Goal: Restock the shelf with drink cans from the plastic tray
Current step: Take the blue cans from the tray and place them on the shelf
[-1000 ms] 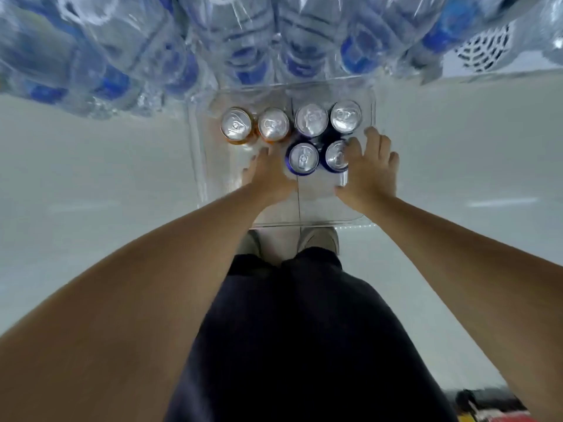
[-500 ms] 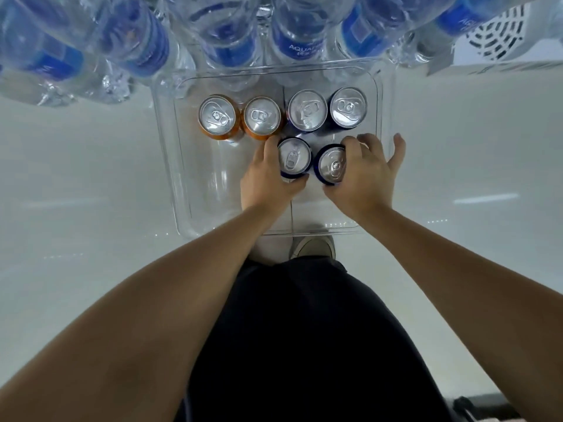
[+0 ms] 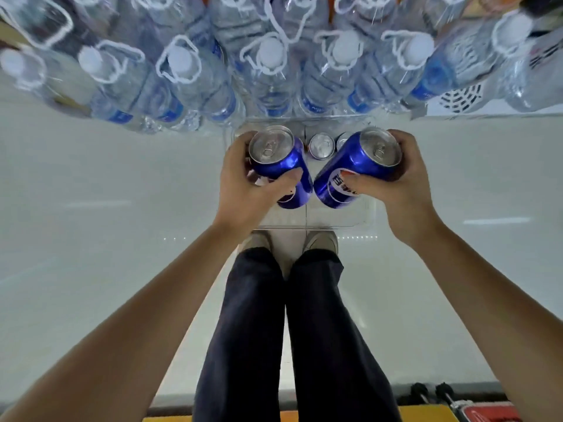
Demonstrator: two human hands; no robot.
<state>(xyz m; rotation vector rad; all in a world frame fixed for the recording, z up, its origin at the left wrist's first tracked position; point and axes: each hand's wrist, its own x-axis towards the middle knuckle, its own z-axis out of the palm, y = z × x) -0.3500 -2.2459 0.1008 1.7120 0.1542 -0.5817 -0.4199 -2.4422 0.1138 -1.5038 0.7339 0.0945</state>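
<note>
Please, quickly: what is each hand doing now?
Left hand: closed around a blue can.
Right hand: closed around another blue can.

I count two blue cans lifted, one in my left hand (image 3: 243, 181) and one in my right hand (image 3: 399, 178): the left blue can (image 3: 278, 166) and the right blue can (image 3: 353, 169). Two silver can tops show between them in the one clear plastic tray (image 3: 335, 222): one full (image 3: 320, 145), one part-hidden (image 3: 343, 140). Water bottles (image 3: 268, 68) crowd the top; I see about eight white caps. Two shoes (image 3: 321, 242).
</note>
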